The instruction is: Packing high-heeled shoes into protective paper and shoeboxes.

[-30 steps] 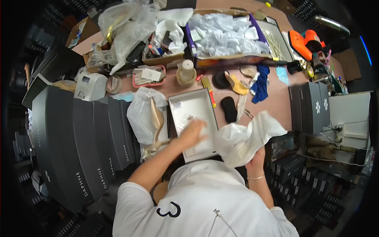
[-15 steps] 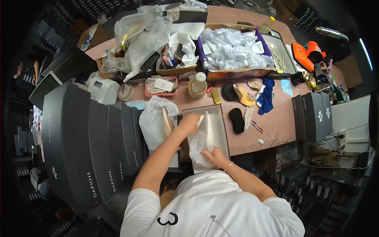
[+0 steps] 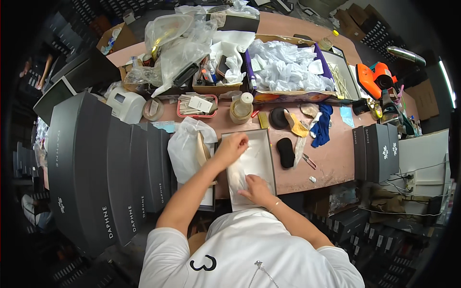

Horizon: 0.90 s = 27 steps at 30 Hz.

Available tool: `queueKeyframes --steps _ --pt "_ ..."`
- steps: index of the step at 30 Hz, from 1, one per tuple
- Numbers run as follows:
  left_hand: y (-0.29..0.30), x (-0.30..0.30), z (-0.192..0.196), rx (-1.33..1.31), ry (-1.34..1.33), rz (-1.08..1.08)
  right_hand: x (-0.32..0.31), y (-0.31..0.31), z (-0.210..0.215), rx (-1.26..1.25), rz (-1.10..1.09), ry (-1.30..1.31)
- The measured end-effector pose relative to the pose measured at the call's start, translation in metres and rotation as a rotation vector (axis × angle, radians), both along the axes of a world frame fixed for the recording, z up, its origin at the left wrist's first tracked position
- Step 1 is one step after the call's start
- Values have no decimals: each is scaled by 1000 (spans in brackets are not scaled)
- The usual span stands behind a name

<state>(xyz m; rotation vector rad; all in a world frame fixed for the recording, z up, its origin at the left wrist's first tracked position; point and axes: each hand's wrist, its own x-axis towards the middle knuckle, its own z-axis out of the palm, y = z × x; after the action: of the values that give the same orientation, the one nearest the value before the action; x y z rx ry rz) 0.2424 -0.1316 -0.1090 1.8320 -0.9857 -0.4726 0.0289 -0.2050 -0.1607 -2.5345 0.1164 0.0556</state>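
An open shoe box (image 3: pixel 261 156) with a white inside and grey rim lies in front of me. Along its left side rests a pale shoe wrapped in white tissue paper (image 3: pixel 236 175). My left hand (image 3: pixel 231 150) is closed over the far end of the wrapping, its fingers curled onto the paper. At the near end my right hand (image 3: pixel 259 191) grips the wrapped shoe, thumb and fingers around the paper. Left of the box, a beige shoe (image 3: pixel 202 152) lies on a spread sheet of tissue (image 3: pixel 182 149), partly behind my left forearm.
Tall stacks of dark shoe boxes (image 3: pixel 79 168) stand at the left, more boxes (image 3: pixel 377 151) at the right. A bottle (image 3: pixel 241 108), black sponge (image 3: pixel 285 152), snips (image 3: pixel 309 162), blue cloth (image 3: pixel 322 126) and a carton of crumpled tissue (image 3: pixel 288 67) are on the table.
The wrapped shoe has shifted to the left side of the box, and its paper lies closer around it. My left hand has moved slightly; my right hand stays at the near end.
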Motion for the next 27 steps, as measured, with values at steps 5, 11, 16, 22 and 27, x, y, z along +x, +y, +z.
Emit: queueKeyframes --steps 5,11,16,22,27 --pt "32 -88 19 -74 50 -7 20 -22 49 1554 -591 214" --pt "135 -38 -44 363 42 577 38 -28 54 717 -477 52" --pt "148 -7 -10 387 332 409 36 -9 83 967 -76 522" --pt "137 -25 42 -640 1256 400 22 32 87 1684 -11 860" --pt "118 -67 46 -915 1367 334 18 37 93 2026 -189 602"
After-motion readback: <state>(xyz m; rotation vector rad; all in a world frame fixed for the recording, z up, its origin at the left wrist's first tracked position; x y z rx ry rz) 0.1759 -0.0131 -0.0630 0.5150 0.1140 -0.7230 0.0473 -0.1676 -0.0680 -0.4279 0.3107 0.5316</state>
